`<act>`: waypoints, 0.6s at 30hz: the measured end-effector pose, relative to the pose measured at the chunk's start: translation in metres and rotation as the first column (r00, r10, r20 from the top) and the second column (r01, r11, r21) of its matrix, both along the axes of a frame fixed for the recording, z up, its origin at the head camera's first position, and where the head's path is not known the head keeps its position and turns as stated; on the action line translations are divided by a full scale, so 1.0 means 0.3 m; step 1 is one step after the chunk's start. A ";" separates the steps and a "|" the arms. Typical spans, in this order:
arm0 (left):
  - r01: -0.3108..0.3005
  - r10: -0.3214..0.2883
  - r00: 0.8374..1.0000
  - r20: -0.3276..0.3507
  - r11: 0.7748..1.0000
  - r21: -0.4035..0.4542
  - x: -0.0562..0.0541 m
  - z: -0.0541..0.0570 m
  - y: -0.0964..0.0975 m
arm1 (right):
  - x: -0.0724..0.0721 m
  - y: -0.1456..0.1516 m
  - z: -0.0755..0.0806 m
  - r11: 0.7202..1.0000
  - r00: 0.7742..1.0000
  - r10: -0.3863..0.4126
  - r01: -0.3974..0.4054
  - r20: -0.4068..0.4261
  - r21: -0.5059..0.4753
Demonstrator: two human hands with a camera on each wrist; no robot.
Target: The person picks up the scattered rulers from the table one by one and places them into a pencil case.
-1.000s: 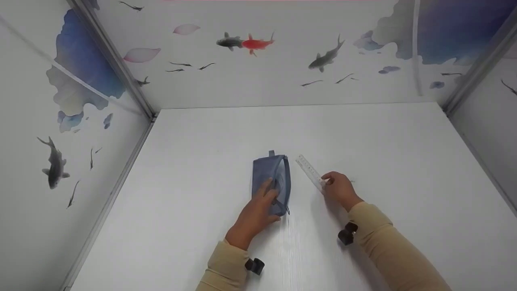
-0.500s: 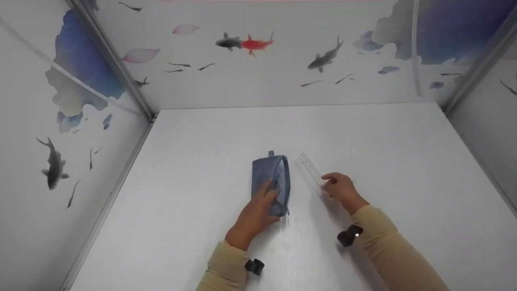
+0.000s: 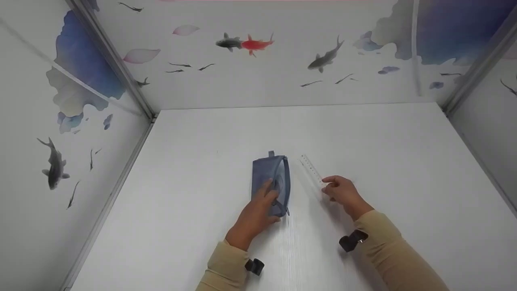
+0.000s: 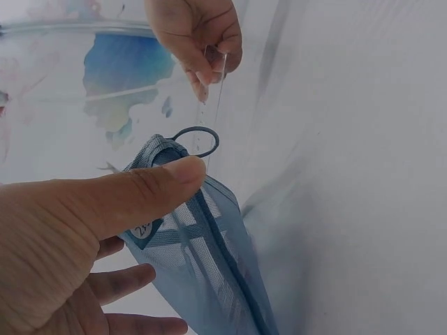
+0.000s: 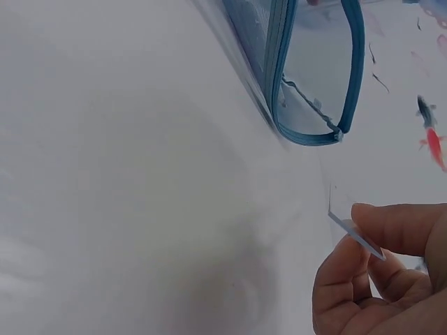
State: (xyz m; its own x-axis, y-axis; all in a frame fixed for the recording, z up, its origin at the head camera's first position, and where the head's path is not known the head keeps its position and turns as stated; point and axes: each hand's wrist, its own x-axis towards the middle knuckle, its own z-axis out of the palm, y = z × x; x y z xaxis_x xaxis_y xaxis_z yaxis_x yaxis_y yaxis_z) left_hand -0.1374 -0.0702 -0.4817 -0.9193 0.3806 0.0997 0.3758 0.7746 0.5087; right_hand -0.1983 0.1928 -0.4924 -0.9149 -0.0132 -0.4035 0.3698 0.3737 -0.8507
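Note:
In the head view, a blue-grey zippered mesh pouch (image 3: 264,167) is held mid-table with its zipper spread apart on the right side. My left hand (image 3: 252,216) grips its near end; the left wrist view shows the thumb (image 4: 150,192) over the pouch's corner by a cord loop (image 4: 216,143), several fingers apart from the fabric. To the right, my right hand (image 3: 343,194) pinches a clear plastic ruler (image 3: 311,167) between thumb and fingers. The ruler slants up and left, its far end apart from the pouch. In the right wrist view the pouch's opening (image 5: 279,77) faces the ruler (image 5: 356,237).
A white tabletop (image 3: 194,161) lies under both hands. Panels printed with fish and blue shapes enclose it at the back (image 3: 266,89), left (image 3: 24,121) and right (image 3: 492,133). Each wrist carries a small black camera.
My right hand has drawn slightly right and toward me, and the ruler has shifted a little right with it, showing clearer against the table. The left hand and pouch stay put.

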 end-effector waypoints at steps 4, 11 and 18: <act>-0.002 0.002 1.000 -0.011 1.000 0.000 -0.001 -0.002 0.000 | 0.009 -0.006 0.001 1.000 1.000 -0.003 0.003 0.021 -0.028; -0.005 0.005 1.000 -0.008 1.000 0.011 -0.003 -0.003 -0.003 | 0.020 -0.015 -0.002 0.998 0.999 0.006 -0.002 0.050 -0.069; -0.012 0.012 1.000 0.010 1.000 0.011 -0.004 -0.003 -0.003 | 0.037 -0.031 -0.009 0.994 0.998 0.023 -0.016 0.065 -0.107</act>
State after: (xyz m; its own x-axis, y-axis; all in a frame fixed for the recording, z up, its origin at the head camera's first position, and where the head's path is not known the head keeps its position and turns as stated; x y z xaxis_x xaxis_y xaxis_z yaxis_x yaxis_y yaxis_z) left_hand -0.1385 -0.0711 -0.4826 -0.9247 0.3687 0.0949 0.3618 0.7734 0.5205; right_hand -0.1871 0.1837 -0.4952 -0.8856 -0.0762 -0.4582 0.4200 0.2902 -0.8599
